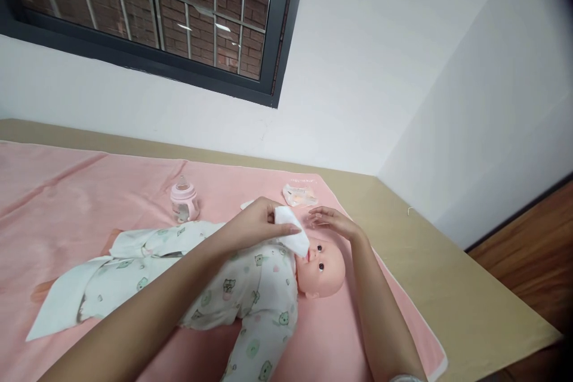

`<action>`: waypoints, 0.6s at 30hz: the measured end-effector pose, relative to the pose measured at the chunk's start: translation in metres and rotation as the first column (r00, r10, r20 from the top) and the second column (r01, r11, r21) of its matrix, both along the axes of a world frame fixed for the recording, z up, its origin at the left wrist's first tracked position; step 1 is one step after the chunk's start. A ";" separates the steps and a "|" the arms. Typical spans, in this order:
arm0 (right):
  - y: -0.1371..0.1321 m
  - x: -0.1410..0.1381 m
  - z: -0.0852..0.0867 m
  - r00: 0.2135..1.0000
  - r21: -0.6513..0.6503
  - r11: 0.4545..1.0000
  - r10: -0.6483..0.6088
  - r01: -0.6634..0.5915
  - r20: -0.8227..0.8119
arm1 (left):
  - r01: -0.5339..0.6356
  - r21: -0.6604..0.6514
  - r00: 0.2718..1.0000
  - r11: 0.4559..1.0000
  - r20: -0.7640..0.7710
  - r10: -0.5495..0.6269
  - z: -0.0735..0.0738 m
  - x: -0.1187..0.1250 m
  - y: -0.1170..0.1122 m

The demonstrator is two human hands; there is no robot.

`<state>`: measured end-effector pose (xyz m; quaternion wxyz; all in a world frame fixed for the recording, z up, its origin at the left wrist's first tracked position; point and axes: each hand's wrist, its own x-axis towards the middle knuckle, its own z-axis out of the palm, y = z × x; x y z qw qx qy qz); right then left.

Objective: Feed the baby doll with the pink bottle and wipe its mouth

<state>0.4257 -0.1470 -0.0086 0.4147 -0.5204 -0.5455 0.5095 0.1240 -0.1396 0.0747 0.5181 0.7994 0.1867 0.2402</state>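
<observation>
A baby doll [323,267] in a white printed romper [233,292] lies on its back on a pink blanket [89,191], head toward the right. My left hand [257,224] is closed on a white wipe [293,233], which hangs down onto the doll's face beside the mouth. My right hand [333,222] hovers just above the top of the doll's head, fingers stretched out and slightly curved, holding nothing.
A small pink baby bottle [184,200] stands on the blanket behind the doll. A pack of wipes [299,195] lies near the blanket's far right corner. The blanket covers a tan table [447,262] set against a white wall under a barred window [156,6]. Wooden floor shows at the right.
</observation>
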 end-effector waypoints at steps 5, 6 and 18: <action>0.020 0.005 -0.049 0.994 -0.025 0.995 -0.095 0.094 -0.046 | -0.004 0.110 0.984 0.994 -0.175 0.024 -0.009 0.009 -0.003; 0.023 0.005 -0.054 0.992 -0.018 0.993 -0.121 0.121 -0.045 | -0.005 0.123 0.981 0.992 -0.192 0.029 -0.009 0.010 -0.005; 0.033 0.013 -0.072 0.977 0.015 0.978 -0.208 0.209 -0.052 | -0.038 0.293 0.938 0.955 -0.320 0.135 -0.017 0.020 -0.024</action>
